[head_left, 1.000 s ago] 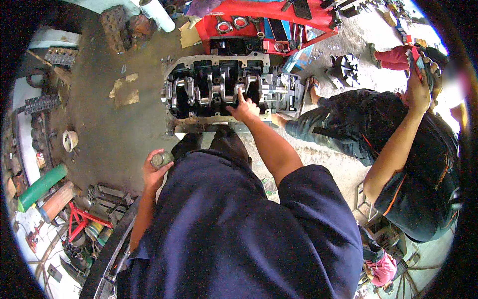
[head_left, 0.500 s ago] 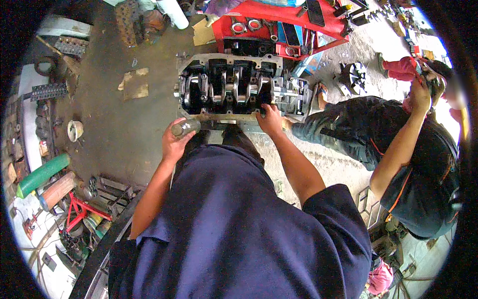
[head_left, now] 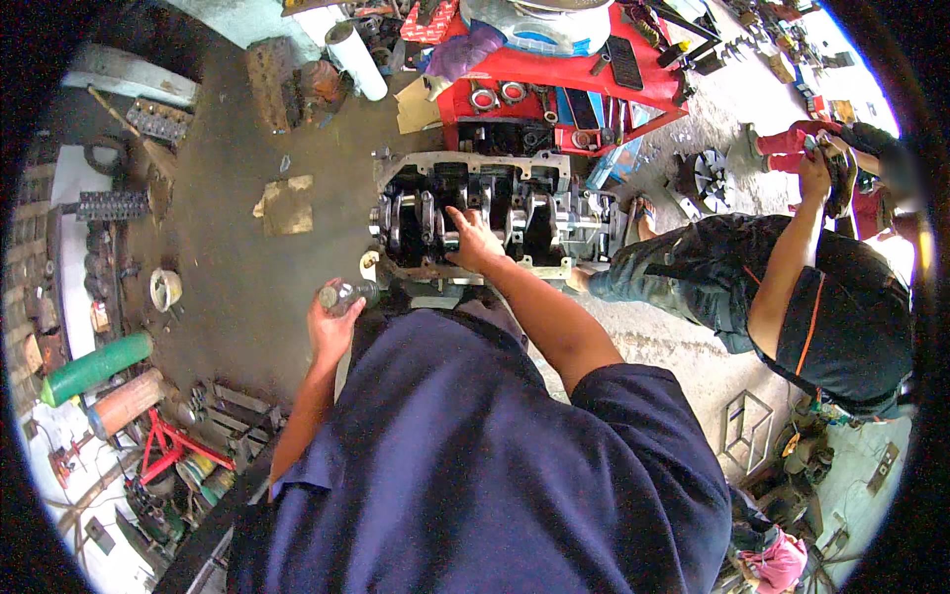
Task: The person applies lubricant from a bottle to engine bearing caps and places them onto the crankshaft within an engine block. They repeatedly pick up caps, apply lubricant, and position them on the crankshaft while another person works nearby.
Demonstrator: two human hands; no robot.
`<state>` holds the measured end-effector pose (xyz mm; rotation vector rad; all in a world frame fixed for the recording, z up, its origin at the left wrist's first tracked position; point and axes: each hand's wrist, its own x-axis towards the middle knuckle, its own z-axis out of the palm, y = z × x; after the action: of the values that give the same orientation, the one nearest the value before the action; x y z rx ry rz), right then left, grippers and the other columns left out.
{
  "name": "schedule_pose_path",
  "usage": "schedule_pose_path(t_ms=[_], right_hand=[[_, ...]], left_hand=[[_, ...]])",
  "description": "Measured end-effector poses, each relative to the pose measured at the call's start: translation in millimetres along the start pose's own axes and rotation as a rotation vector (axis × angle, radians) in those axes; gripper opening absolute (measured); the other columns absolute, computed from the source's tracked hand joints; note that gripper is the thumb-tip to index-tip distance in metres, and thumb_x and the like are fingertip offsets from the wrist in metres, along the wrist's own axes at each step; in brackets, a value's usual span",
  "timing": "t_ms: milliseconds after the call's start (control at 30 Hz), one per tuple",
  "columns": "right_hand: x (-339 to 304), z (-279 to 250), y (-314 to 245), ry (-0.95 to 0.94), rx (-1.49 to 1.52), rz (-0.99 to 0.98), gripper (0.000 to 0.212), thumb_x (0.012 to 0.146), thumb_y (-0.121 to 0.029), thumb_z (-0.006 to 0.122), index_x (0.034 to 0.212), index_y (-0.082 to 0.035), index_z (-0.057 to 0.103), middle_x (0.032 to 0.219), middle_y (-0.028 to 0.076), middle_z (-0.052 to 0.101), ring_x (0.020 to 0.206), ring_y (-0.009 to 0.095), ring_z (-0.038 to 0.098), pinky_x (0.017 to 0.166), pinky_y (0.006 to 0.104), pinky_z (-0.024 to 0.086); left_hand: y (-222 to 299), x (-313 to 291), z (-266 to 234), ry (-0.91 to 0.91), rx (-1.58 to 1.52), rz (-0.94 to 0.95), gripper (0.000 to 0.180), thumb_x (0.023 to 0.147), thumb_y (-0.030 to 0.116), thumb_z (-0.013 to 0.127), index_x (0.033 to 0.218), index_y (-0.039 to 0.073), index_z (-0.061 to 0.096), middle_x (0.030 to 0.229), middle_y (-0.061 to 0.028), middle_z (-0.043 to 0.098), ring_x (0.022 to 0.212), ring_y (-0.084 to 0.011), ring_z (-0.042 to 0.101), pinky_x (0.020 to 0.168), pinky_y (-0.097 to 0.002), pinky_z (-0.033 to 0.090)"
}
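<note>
If slack, my left hand (head_left: 331,323) could drop its grasped container (head_left: 343,296) near the engine block (head_left: 534,230), my right hand (head_left: 479,245) spread over the block.

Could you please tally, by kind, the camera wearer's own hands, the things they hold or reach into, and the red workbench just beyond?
Own hands, left hand and right hand: 2
Cylindrical container, held: 1
Engine block: 1
Crankshaft, in the block: 1
Red workbench: 1
Total: 6
</note>
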<state>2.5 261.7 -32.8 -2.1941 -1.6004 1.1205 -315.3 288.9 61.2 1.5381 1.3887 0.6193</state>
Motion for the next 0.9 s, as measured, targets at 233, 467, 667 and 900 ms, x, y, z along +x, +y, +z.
schedule_pose_path(t_ms=[233,467,667,900], right_hand=[[69.2,32.7,-43.6,-0.086,0.084,0.138,0.127,0.065,-0.024,0.09,0.157,-0.025,0.004,0.147,0.03,0.032,0.122,0.05,0.051,0.102,0.0495,0.048],[87.7,53.1,-55.3,0.123,0.49,0.543,0.106,0.064,-0.033,0.091,0.151,-0.024,0.032,0.136,0.026,0.049,0.123,0.041,0.053,0.103,0.0459,0.047],[83.6,49.8,-61.3,0.074,1.117,0.644,0.096,0.076,-0.029,0.086,0.154,-0.03,0.029,0.093,0.0,0.059,0.081,0.015,0.054,0.077,0.0443,0.049],[85.5,35.0,-70.7,-0.013,1.313,0.715,0.084,0.085,-0.04,0.077,0.152,-0.041,0.026,0.08,-0.005,0.054,0.074,0.012,0.052,0.083,0.0554,0.041]], left_hand=[[-0.8,45.9,-36.4,-0.014,-0.076,-0.06,0.053,0.077,0.004,0.084,0.124,-0.002,0.059,0.111,-0.0086,0.065,0.101,-0.0164,0.062,0.088,-0.0306,0.055],[-12.4,128.7,-84.2,-0.222,-0.1,-0.016,0.053,0.076,0.009,0.086,0.122,0.003,0.061,0.117,-0.0097,0.065,0.107,-0.0185,0.064,0.092,-0.0331,0.054],[27.9,224.7,-79.0,-0.408,0.273,0.277,0.056,0.075,0.012,0.086,0.124,0.008,0.06,0.116,-0.0067,0.066,0.107,-0.017,0.063,0.094,-0.0325,0.052],[137.2,342.7,9.1,-0.427,0.155,0.434,0.051,0.074,0.026,0.087,0.117,0.008,0.065,0.108,-0.0067,0.072,0.101,-0.0212,0.068,0.092,-0.0357,0.052]])
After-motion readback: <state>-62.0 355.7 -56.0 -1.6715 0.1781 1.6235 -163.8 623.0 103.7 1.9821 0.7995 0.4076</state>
